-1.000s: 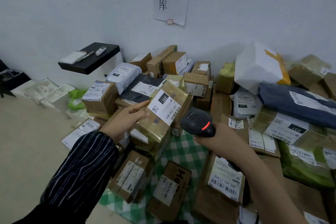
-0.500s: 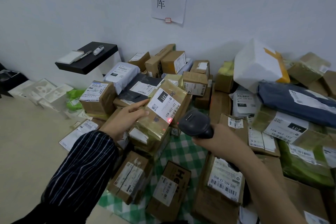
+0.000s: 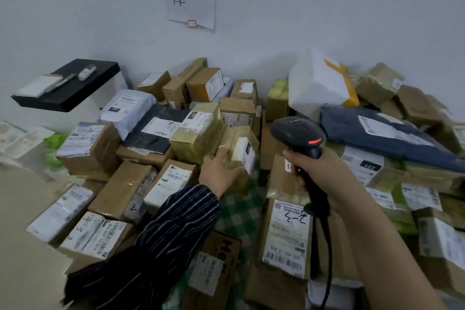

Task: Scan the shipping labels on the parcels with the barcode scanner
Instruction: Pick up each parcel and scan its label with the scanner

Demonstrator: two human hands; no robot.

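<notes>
Against the white wall, the heap of parcels [image 3: 100, 148] lies box on box, and I judge that tugging one free could slide its neighbours. My left hand [image 3: 219, 173] has its fingers curled round a small parcel [image 3: 235, 137] at the heap's middle. Its label [image 3: 245, 156] is turned sideways to the barcode scanner [image 3: 297, 132], clamped in my right hand [image 3: 329, 178] just beside. That angle, or glare, could spoil the read. Cardboard here is matt brown and square-edged, the bags soft and creased. The held parcel is glossy with yellowish tape, the scanner smooth black plastic, hooded.
</notes>
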